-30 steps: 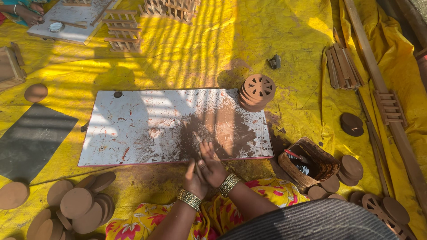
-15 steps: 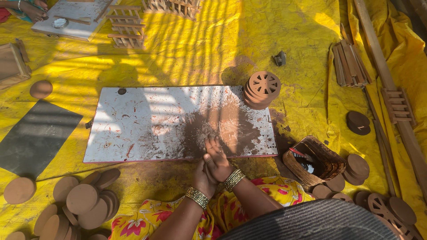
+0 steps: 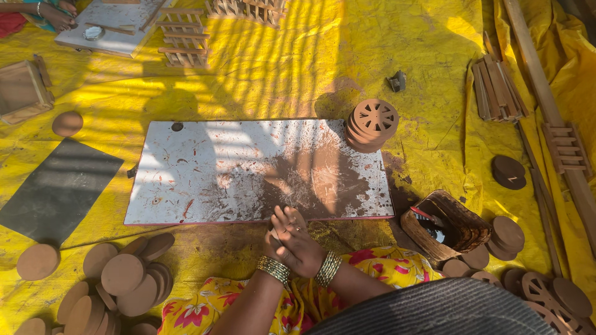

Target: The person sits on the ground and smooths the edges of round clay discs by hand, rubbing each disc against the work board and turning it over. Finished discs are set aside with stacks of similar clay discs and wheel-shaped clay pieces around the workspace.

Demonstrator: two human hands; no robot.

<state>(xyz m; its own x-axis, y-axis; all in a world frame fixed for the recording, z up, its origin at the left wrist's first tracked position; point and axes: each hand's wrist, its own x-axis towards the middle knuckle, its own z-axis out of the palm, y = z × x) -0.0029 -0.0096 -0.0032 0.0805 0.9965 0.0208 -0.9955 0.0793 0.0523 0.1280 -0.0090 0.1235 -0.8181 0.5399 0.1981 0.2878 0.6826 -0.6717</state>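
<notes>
At the near edge of the clay-smeared white board, the left hand and right hand press together, apparently cupping a small clay lump to shape it.

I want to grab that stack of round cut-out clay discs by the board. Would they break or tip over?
Probably fragile: the stack of cut-out discs has thin spokes between holes. It sits a bit uneven, so a push might slide the top ones off. Likely heavy for its size, being clay.
</notes>
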